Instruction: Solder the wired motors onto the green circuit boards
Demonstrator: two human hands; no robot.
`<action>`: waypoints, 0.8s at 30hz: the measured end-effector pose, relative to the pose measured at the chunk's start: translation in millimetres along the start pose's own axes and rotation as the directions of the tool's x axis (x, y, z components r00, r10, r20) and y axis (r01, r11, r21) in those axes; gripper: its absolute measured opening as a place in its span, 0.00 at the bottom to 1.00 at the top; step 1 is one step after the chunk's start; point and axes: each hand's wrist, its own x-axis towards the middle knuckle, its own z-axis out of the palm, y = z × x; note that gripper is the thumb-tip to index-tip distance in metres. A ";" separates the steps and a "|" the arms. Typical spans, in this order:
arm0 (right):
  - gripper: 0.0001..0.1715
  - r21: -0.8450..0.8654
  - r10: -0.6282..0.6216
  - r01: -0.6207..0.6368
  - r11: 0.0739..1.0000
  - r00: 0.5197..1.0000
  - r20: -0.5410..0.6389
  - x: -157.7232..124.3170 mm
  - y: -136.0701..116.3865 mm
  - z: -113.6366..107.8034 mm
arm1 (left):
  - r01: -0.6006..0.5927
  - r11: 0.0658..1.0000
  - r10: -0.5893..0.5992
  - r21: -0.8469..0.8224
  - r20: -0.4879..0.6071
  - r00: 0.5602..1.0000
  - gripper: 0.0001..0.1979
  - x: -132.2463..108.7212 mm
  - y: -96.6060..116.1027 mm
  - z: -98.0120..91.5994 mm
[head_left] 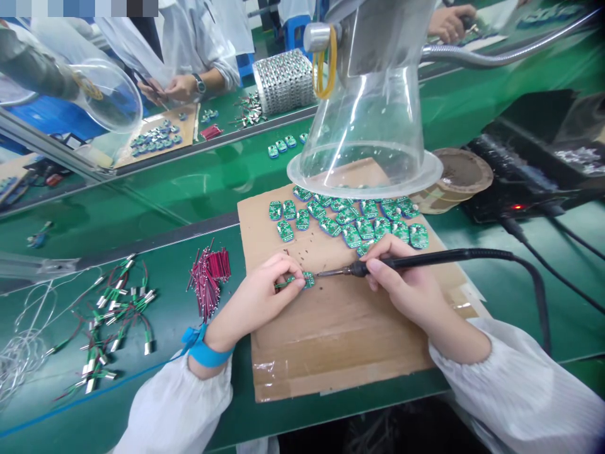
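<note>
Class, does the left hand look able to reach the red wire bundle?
Probably yes: the left hand sits beside the red wire bundle with nothing between, but it holds a green circuit board.

A clear fume hood point(363, 120) hangs over the cardboard sheet point(340, 340).

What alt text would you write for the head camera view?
A left hand pinches a small green circuit board while a right hand holds a soldering iron beside it, over cardboard. More boards lie by a clear fume hood.
</note>
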 end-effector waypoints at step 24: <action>0.08 -0.078 -0.053 0.058 0.995 0.996 0.069 0.7 -4.6 0.2 | 0.035 0.998 -0.031 0.043 -0.086 0.996 0.04 -0.2 3.0 8.9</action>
